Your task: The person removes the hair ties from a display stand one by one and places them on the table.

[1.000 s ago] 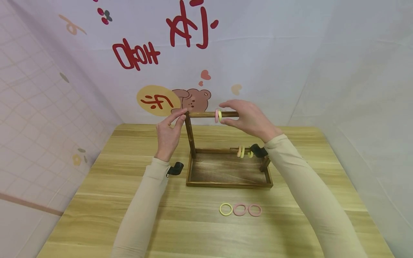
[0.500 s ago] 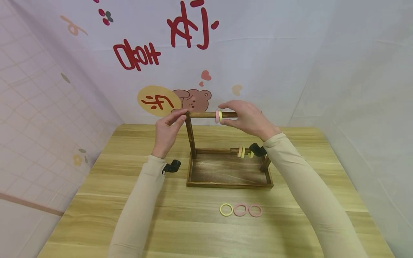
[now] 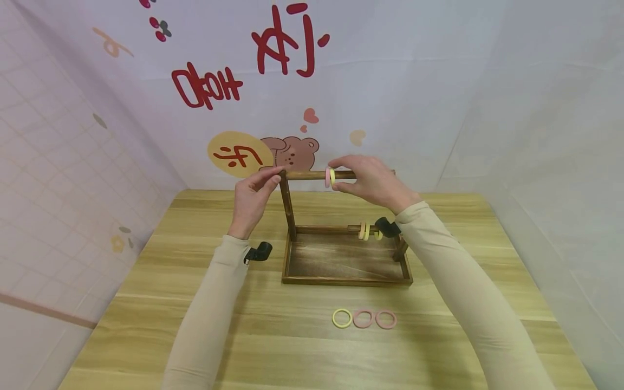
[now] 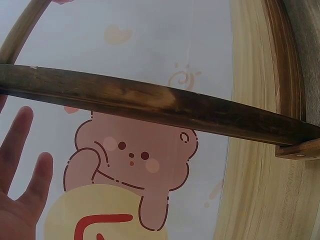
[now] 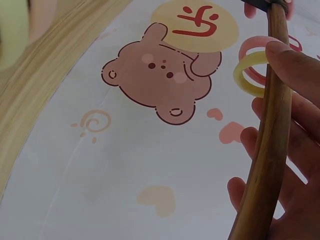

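Note:
A wooden rack (image 3: 287, 208) stands on the table, with a round top rod (image 3: 307, 175) on its upright post. My left hand (image 3: 250, 201) pinches the top of that post at the rod's left end. Around the rod hang a pink ring (image 3: 327, 177) and a yellow ring (image 3: 333, 177), side by side. My right hand (image 3: 375, 181) holds the yellow ring between thumb and index finger. In the right wrist view the other fingers (image 5: 300, 135) lie behind the rod (image 5: 272, 145). The rack's right post is mostly hidden by the right arm.
On a lower rod over the rack's tray (image 3: 341, 281) hang several rings, among them a yellow ring (image 3: 366, 231). One yellow ring (image 3: 334, 323) and two pink rings, the nearer one a pink ring (image 3: 356, 323), lie in front. A printed cloth (image 3: 414, 97) hangs behind.
The right hand's thumb and index finger have come slightly closer together around the yellow ring, and the hand has shifted a little left. The left hand stays at the post, its wrist slightly further left.

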`<state>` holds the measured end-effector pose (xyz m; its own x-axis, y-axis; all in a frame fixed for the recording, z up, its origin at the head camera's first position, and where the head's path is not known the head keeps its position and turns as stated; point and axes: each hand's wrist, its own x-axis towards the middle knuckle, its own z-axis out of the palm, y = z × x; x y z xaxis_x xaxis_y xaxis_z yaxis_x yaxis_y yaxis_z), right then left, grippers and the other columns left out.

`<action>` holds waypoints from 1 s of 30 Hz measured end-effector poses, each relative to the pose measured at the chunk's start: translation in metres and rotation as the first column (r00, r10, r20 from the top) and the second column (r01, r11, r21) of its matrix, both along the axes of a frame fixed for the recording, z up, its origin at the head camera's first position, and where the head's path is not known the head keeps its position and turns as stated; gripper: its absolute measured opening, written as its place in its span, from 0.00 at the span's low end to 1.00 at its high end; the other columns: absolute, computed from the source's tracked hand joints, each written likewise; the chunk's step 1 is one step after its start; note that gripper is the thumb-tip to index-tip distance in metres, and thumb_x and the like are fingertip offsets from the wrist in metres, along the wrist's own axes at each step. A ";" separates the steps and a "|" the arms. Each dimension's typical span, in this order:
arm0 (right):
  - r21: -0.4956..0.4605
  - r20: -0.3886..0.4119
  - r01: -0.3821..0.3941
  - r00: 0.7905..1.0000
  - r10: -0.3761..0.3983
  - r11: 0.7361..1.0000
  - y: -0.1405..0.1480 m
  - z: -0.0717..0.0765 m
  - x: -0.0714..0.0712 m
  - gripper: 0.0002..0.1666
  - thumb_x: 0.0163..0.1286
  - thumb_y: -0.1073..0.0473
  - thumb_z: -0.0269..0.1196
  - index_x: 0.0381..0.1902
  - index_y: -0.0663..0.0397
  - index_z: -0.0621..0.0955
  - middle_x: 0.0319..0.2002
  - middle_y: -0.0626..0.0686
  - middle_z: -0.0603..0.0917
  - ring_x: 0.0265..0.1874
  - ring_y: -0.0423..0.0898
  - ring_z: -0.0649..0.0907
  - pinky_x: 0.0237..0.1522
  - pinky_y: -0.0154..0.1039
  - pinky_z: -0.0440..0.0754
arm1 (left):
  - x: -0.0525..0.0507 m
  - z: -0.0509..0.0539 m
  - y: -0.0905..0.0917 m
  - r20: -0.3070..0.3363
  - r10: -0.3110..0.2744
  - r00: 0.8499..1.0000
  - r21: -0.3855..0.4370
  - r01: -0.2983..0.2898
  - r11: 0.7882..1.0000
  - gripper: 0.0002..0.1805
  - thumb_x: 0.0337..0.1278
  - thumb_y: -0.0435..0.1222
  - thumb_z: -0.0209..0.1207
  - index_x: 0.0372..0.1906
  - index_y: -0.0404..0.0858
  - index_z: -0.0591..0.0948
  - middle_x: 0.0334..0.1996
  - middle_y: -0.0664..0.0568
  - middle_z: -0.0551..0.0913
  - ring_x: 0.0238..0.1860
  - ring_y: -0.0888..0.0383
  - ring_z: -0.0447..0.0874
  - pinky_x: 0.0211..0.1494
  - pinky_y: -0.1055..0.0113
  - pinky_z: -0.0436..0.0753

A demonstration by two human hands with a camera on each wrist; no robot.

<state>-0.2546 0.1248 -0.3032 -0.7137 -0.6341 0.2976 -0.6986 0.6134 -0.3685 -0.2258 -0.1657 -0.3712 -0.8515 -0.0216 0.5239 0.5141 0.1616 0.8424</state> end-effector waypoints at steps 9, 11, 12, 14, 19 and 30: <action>0.002 -0.011 0.001 1.000 -0.001 1.000 0.000 -0.001 0.000 0.26 0.68 0.55 0.74 0.62 0.54 0.83 0.59 0.53 0.85 0.62 0.52 0.82 0.65 0.49 0.77 | 0.000 0.000 0.001 -0.007 -0.005 1.000 -0.003 0.005 1.000 0.14 0.70 0.35 0.65 0.57 0.38 0.88 0.54 0.46 0.88 0.52 0.61 0.87 0.60 0.64 0.82; 0.001 -0.010 0.000 1.000 0.000 1.000 0.000 -0.001 0.000 0.25 0.69 0.55 0.74 0.61 0.53 0.83 0.59 0.53 0.86 0.62 0.52 0.82 0.65 0.49 0.77 | 0.000 0.000 0.001 -0.006 -0.006 1.000 -0.002 0.006 1.000 0.14 0.71 0.35 0.65 0.57 0.37 0.88 0.54 0.46 0.88 0.52 0.61 0.87 0.60 0.64 0.82; 0.002 -0.011 0.001 1.000 -0.001 1.000 0.001 -0.001 0.000 0.25 0.69 0.55 0.73 0.61 0.53 0.83 0.59 0.53 0.86 0.61 0.51 0.82 0.65 0.49 0.77 | 0.000 0.000 0.002 -0.006 -0.006 1.000 -0.004 0.006 1.000 0.14 0.71 0.35 0.65 0.57 0.37 0.88 0.54 0.46 0.88 0.52 0.60 0.87 0.60 0.64 0.82; 0.000 -0.010 0.003 1.000 -0.003 1.000 0.002 -0.001 0.000 0.24 0.69 0.55 0.73 0.61 0.53 0.83 0.58 0.52 0.86 0.61 0.51 0.82 0.65 0.48 0.77 | 0.000 0.000 0.002 -0.004 -0.006 1.000 -0.005 0.006 1.000 0.14 0.71 0.35 0.65 0.57 0.38 0.88 0.54 0.46 0.88 0.52 0.60 0.87 0.60 0.64 0.82; -0.002 -0.019 0.011 1.000 -0.011 1.000 0.005 -0.002 0.001 0.23 0.69 0.56 0.73 0.60 0.53 0.84 0.57 0.52 0.86 0.59 0.50 0.83 0.63 0.49 0.77 | 0.000 -0.001 0.001 -0.002 -0.003 1.000 -0.010 0.003 1.000 0.14 0.71 0.36 0.65 0.57 0.39 0.88 0.53 0.47 0.88 0.52 0.60 0.87 0.60 0.63 0.82; -0.010 0.018 0.049 0.999 -0.049 0.999 0.010 0.000 0.003 0.25 0.70 0.54 0.72 0.61 0.56 0.83 0.58 0.54 0.86 0.59 0.52 0.84 0.64 0.50 0.78 | 0.001 0.001 0.001 0.043 0.008 0.999 0.000 -0.008 1.000 0.15 0.72 0.31 0.63 0.58 0.34 0.86 0.54 0.48 0.88 0.51 0.64 0.86 0.60 0.67 0.81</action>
